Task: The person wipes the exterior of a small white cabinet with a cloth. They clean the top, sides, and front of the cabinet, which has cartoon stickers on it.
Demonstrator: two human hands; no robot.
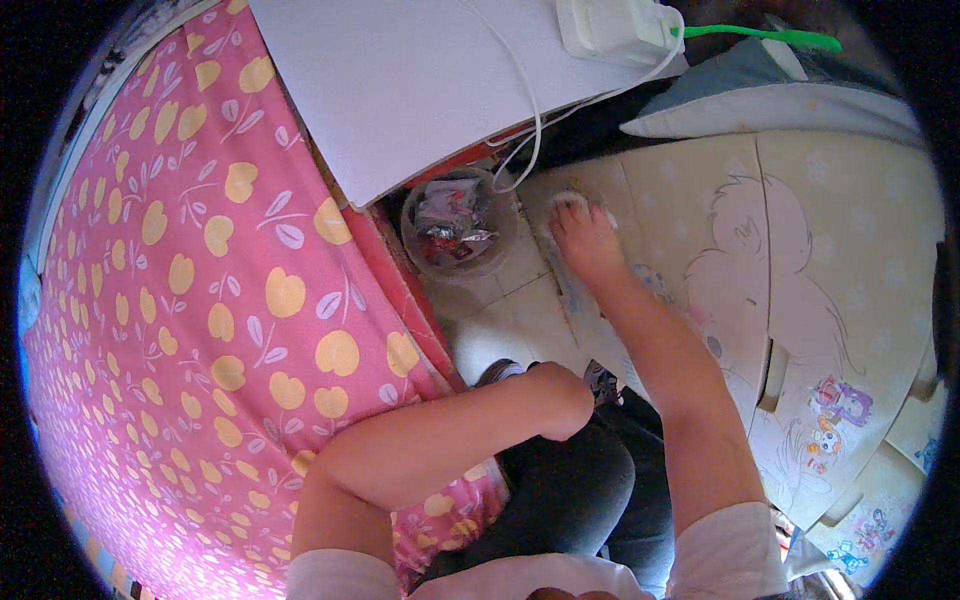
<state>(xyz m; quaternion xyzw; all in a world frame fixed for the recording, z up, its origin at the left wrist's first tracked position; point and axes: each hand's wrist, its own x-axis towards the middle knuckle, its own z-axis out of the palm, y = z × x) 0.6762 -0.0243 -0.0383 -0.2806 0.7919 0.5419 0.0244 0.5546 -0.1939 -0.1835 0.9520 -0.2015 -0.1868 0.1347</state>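
Over my dark-trousered lap, my left hand (562, 396) is closed. A small dark patterned packet (602, 382) with a paler edge sticks out beside its fingers. My right hand (586, 238) reaches forward to the near end of a cream cabinet (652, 176). Its fingertips are at a whitish thing (568, 198), too blurred to name; whether they grip it or only touch it is unclear. Left of that hand, a clear round plastic bin (512, 251) stands on the tiled floor, with crumpled wrappers (452, 206) inside.
A pink bedspread (180, 274) with yellow apple shapes covers the bed at left. Above the bin juts the corner of a white tabletop (405, 82). A white cable (536, 112) loops off it from a white box-shaped device (611, 30). A green-handled item (802, 37) lies behind.
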